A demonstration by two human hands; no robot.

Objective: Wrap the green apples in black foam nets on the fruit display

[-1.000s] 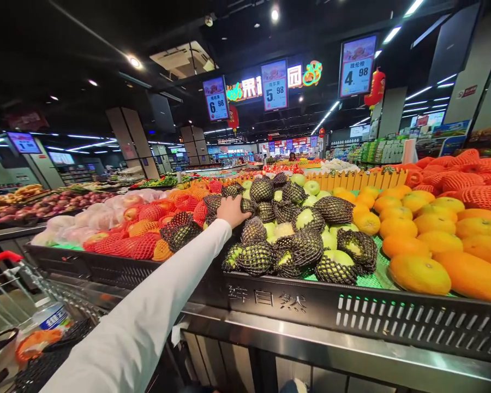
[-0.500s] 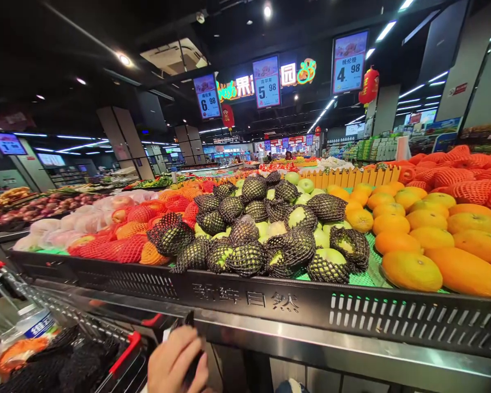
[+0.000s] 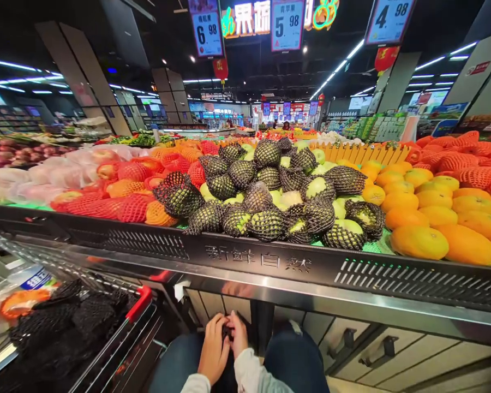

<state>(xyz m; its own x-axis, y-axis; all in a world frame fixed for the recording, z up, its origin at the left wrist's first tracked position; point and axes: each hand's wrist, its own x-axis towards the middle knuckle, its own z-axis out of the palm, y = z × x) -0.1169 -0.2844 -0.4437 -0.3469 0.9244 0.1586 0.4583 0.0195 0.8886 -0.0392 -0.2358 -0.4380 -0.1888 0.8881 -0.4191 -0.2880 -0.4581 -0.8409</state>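
Left hand: here it is, the left hand [image 3: 213,349] down low by the lap, fingers bent around something; a second ago it was up on the fruit pile.
Right hand: and now the right hand [image 3: 239,334] has come into view, its fingertips meeting the left's; whether it pinches or merely rests there, I cannot tell.
Between the fingers: a small dark thing [image 3: 228,331], mostly hidden, just what it is too covered to say; half a second ago a dark item was in one hand alone, beside the cart.
Lap: both hands sit between the dark-trousered legs [image 3: 298,357], below the black tray [image 3: 265,256] and well apart from its fruit.
Green apples: the black-netted green apples [image 3: 267,224] lie heaped in the tray, no arm across them now, oranges [image 3: 419,241] to their right, red-netted fruit [image 3: 133,208] to their left.
Cart: the shopping cart [image 3: 139,303] stands at left, black netting [image 3: 94,322] inside.
Price screens: the view has tipped down, the price screens [image 3: 287,27] now cut off at the top.
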